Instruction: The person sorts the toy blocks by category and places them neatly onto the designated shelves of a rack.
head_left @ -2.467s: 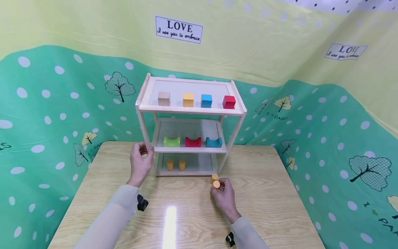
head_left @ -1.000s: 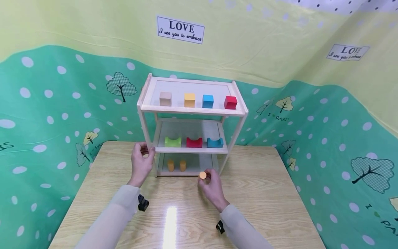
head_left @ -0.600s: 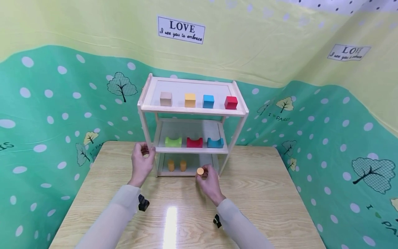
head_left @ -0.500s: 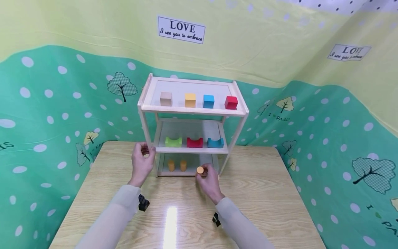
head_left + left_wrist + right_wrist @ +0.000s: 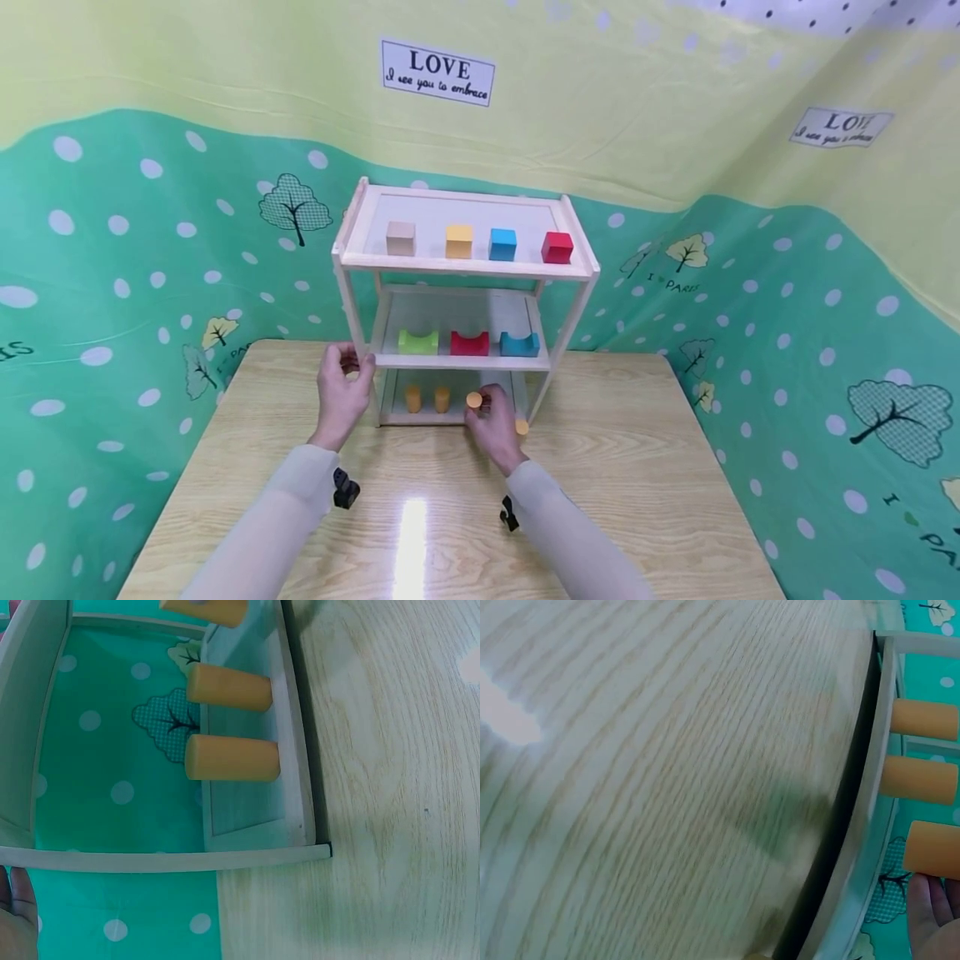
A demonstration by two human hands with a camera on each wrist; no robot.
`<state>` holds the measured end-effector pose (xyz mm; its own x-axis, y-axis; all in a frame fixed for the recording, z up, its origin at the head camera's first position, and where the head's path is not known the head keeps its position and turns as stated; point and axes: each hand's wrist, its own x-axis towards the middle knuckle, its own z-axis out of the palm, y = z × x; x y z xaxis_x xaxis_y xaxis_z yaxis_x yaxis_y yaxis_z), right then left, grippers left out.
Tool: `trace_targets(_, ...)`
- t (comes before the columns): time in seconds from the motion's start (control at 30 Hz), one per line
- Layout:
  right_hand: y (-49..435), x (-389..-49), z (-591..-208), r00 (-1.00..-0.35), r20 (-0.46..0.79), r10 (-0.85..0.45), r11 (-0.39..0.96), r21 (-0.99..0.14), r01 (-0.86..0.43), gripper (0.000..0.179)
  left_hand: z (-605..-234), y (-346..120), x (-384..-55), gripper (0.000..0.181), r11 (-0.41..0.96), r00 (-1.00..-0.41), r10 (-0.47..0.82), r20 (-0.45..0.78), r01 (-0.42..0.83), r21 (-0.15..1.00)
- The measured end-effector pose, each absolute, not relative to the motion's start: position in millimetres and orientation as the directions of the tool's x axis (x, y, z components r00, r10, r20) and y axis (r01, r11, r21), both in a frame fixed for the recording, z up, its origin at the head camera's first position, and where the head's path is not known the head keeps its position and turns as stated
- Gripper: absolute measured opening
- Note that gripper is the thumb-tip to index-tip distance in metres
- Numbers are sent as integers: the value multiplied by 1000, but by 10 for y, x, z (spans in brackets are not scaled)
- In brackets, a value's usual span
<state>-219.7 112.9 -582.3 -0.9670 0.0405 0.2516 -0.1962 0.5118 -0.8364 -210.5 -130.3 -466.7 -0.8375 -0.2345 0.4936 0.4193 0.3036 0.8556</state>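
Note:
My right hand [image 5: 495,423] pinches an orange wooden cylinder [image 5: 474,400] at the bottom shelf's front edge. It appears tilted in the head view; in the right wrist view the held cylinder [image 5: 934,849] lies between fingertips and thumb. To its left, two similar cylinders [image 5: 413,399] [image 5: 442,400] stand upright on the bottom shelf. Another cylinder [image 5: 521,427] stands by the rack's right front leg, partly hidden behind my right hand. My left hand [image 5: 343,392] grips the left post of the white wooden rack [image 5: 461,362], thumb in front; its other fingers are partly hidden.
On the top shelf sit a beige cube [image 5: 401,239], a yellow cube [image 5: 459,242], a blue cube [image 5: 502,245] and a red cube [image 5: 557,248]. Green [image 5: 418,343], red [image 5: 469,344] and blue [image 5: 520,345] arch blocks line the middle shelf. The wooden table [image 5: 615,467] meets patterned cloth walls.
My right hand has taken hold of one of the two cylinders near the right leg and carried it leftward and forward to the bottom shelf. The left hand stays on the post.

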Motion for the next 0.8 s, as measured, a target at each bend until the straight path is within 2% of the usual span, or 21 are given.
trace_targets(0.17,1090,-2236,-5835,-968,246,39,473,-858,-199,29,-4664,-1304,-2105,19,299,-839,-233,492,419,857)
trace_targets(0.67,1039,-2396,-5951,-987,154,44,532,-840,-108,33,-4674,-1309,-2117,18,285,-842,-238,485,417,863)
trace_targets(0.8,1048,-2446,-6007,-984,167,56,522,-845,-114,32,-4667,-1306,-2115,18,284,-842,-240,483,414,865)
